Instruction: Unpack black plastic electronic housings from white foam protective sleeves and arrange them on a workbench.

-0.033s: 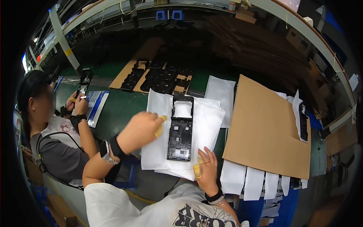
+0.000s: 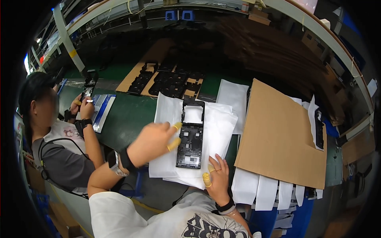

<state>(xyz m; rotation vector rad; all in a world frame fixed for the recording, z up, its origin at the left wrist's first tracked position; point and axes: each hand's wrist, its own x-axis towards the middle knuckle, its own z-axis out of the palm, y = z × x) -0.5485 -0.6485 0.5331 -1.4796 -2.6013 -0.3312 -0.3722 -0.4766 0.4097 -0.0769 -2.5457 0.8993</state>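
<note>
A long black plastic housing (image 2: 189, 139), with a rectangular opening at its far end and small pale pads inside, lies on a stack of white sheets (image 2: 164, 162). My left hand (image 2: 151, 143) hovers at the housing's left edge, with yellow finger cots on its thumb and forefinger. Those two tips are apart and no object shows between them; the other fingers are partly curled. My right hand (image 2: 217, 178) rests open on the sheets by the near right corner of the housing, fingers stretched out. It also wears yellow finger cots.
Several black plastic parts (image 2: 168, 83) lie on cardboard beyond the sheets. A large cardboard sheet (image 2: 281, 135) covers white-wrapped pieces on the right. At the left, a co-worker (image 2: 59, 135) holds another black part (image 2: 89, 85) near a blue-and-white pack (image 2: 104, 113).
My left hand has moved right and slightly down, nearer the housing's left edge, and its thumb and forefinger look more spread. My right hand and the housing stay in place.
</note>
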